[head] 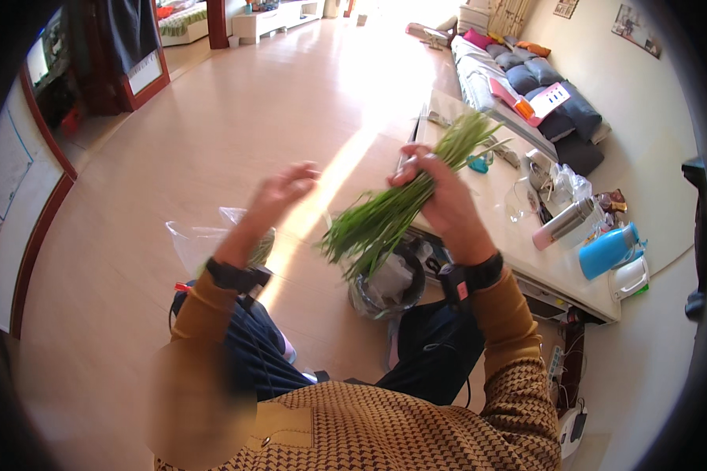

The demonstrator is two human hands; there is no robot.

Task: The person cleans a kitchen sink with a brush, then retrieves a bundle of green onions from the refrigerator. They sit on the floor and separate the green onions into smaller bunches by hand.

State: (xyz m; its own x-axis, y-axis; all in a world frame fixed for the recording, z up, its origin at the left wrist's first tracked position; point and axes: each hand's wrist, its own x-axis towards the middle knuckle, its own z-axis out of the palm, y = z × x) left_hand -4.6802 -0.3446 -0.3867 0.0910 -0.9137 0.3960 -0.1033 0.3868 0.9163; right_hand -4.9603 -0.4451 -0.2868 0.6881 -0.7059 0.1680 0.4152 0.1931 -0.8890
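My right hand (439, 188) is closed around a bunch of long green leafy stalks (383, 218), held above a bin (418, 282) lined with a plastic bag. The darker green ends point down to the left, the paler ends up to the right. My left hand (288, 185) is in the air left of the bunch, blurred, fingers partly curled; nothing shows in it. Below my left forearm stands a clear plastic bag (194, 241) with more green stalks (263, 247) in it, partly hidden by that arm.
On the right, a long white table (495, 218) carries a steel and pink flask (562, 224), a blue jug (607, 252), a white kettle (630, 278) and a glass lid. A sofa with dark cushions (577, 112) stands beyond. My knees flank the bin.
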